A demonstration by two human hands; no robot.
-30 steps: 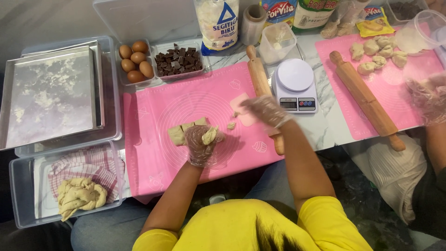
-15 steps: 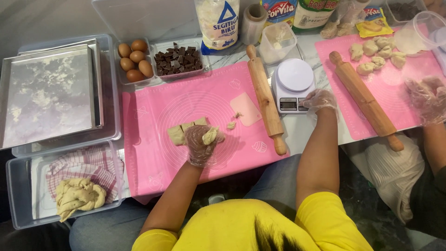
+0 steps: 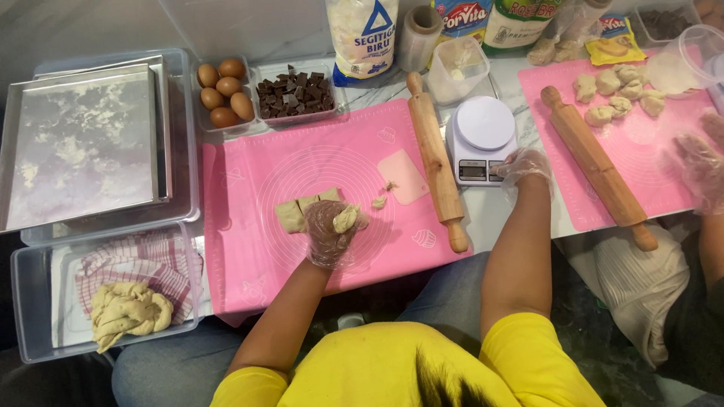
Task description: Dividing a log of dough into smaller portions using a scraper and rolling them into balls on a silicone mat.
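My left hand, in a thin clear glove, holds a small piece of dough over the pink silicone mat. Cut dough strips lie on the mat just left of that hand. My right hand, also gloved, rests at the front right edge of the white kitchen scale, its fingers on the button strip. A wooden rolling pin lies between the mat and the scale. A pink dough scraper and two dough crumbs lie on the mat near the pin.
Metal baking trays sit in a clear bin at left. A tub holds a checked cloth and dough. Eggs and chocolate chunks stand behind the mat. Another person's gloved hand, second rolling pin and dough balls are at right.
My right hand has left the mat near the scraper, crossed the rolling pin to the right and settled at the scale's front edge. My left hand has stayed put with its dough.
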